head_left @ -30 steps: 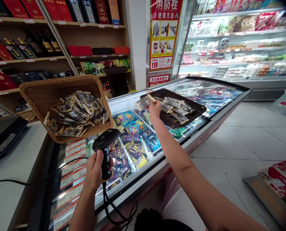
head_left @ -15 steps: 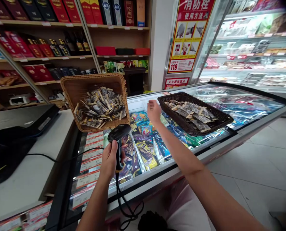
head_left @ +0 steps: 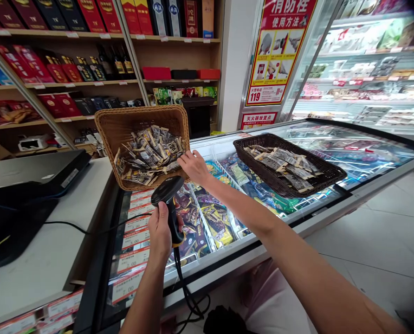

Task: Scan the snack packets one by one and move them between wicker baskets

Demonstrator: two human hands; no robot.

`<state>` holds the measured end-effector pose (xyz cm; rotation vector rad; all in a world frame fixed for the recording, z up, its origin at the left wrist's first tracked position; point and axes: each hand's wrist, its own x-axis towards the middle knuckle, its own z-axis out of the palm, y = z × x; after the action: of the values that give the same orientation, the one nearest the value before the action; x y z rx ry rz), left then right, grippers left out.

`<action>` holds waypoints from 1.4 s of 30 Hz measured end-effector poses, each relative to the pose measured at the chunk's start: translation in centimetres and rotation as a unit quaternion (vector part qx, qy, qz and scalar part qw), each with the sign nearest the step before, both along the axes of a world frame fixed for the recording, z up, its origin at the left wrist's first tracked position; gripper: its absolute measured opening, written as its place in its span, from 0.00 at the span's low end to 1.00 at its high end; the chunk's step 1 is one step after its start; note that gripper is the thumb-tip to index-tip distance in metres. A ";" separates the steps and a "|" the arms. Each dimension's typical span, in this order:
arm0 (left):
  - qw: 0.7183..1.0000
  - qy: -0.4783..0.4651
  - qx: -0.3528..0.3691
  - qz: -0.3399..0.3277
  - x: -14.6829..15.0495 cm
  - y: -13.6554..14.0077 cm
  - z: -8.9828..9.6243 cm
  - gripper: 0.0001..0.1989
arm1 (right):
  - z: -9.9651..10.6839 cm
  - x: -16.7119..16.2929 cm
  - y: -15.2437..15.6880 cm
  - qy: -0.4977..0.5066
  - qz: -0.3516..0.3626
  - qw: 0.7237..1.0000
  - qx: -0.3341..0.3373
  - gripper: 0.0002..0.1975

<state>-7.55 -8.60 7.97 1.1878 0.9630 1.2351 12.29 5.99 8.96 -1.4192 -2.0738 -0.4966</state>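
A black handheld barcode scanner (head_left: 174, 218) with a cable at its base is gripped by my left hand (head_left: 159, 232), thumb on its back and fingers wrapped round the handle. My right hand (head_left: 195, 168) is at the right rim of a tan wicker basket (head_left: 106, 139). Its fingers point left with slight gaps between them, their tips close to the small packets (head_left: 151, 148) heaped inside; contact is unclear. Right of it, a dark brown wicker basket (head_left: 259, 176) holds more of these flat packets (head_left: 280, 160). Both baskets rest on the glass-topped freezer.
The freezer (head_left: 299, 227) shows colourful ice-cream bags (head_left: 217, 225) under its glass. Price labels (head_left: 133, 241) line its left side. A white counter (head_left: 64, 232) with a black device (head_left: 61, 171) stands left. Behind are shelves of boxes (head_left: 156, 73); a refrigerated display (head_left: 363, 79) is at right.
My right hand has moved left, from beside the dark basket to the tan basket's right rim. The scanner stays in my left hand, its head tilted slightly differently. The view has shifted a little.
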 end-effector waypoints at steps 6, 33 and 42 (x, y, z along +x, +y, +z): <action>1.000 0.009 -0.005 -0.009 0.2 0.0 0.1 0.35 | -2.4 3.3 -5.0 0.502 -0.022 0.863 -0.041 0.12; 0.996 0.050 0.008 -0.079 0.5 0.3 -0.9 0.29 | -4.0 7.8 -5.2 0.861 0.073 0.491 -0.116 0.11; 0.983 0.125 0.017 -0.130 0.2 0.2 -1.2 0.32 | -5.5 7.1 -5.5 0.815 0.016 0.565 -0.125 0.09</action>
<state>-7.32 -8.40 6.75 1.4700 0.9364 0.9120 19.41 0.50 3.43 -1.0451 -0.5210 0.9450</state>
